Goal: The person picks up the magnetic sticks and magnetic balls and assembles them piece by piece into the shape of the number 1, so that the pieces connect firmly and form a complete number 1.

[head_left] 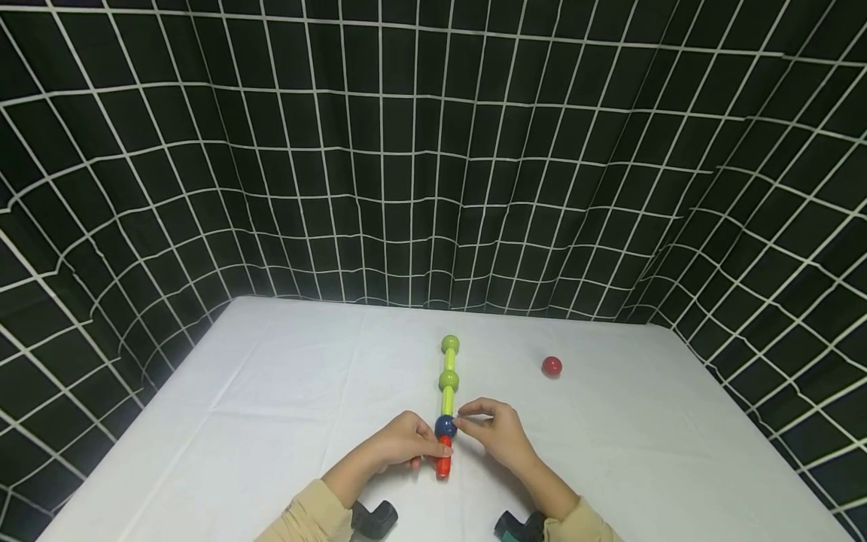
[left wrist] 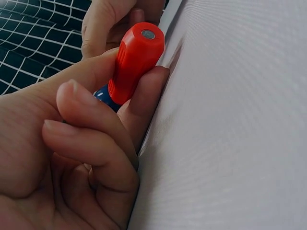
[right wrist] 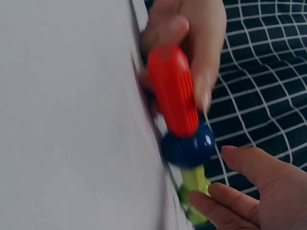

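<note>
A magnetic building chain lies on the white table, running away from me. Its near end is a red magnetic rod with a small metal disc in its end face. My left hand pinches this rod between thumb and index finger, the other fingers curled below. The rod meets a blue ball; beyond it come a yellow-green rod, a green ball, another yellow-green rod and a far green ball. At the right of the blue ball, my right hand has thumb and fingers spread apart, thumb tip close beside it.
A red ball sits alone on the white tabletop, right of the chain. Black cloth with a white grid stands behind the table and along both sides. Dark devices are at both wrists.
</note>
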Tool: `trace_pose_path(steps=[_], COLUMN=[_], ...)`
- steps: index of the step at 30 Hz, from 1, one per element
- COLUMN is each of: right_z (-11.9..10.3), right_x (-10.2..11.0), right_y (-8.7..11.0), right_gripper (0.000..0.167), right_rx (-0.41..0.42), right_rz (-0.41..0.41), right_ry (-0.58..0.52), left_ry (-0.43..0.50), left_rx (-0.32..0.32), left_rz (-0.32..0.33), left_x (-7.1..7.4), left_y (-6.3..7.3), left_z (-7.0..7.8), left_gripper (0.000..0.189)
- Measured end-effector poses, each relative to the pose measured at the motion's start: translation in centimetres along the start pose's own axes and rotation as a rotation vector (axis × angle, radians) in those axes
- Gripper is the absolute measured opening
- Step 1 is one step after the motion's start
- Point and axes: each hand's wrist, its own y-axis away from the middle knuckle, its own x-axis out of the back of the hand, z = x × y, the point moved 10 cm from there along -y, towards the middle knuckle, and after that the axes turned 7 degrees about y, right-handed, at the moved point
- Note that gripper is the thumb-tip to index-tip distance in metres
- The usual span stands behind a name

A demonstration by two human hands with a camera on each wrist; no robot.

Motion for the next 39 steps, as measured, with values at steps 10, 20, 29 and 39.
trace_pose_path(steps=[10,20,29,39], right_z=[2.4,4.3,5.3,6.0], right_x=[3.6,6.8,9.0,10.9], right_y=[-1.9,-3.1,-4.7,-6.1], right_gripper=[0.027,0.031,0.034,0.034], right_rx=[-0.112,-0.134,-0.128,-0.113], right_rz=[0.116,0.214,0.240,0.296], right_ry=[0.040,0.049,0.082,0.197], left_ry=[0.004,0.001,-0.001,0.000], left_rx=[0.020,0.047,0.051,0.055], left_rz=[0.008,0.014,0.022,0.037], left_x=[0.2,-0.1,0.0,0.3], left_y=[0.0,0.0,0.1,0.1], left_z=[-0.1,-0.3,-0.3,-0.4], left_gripper=[0.023,0.022,0.022,0.023])
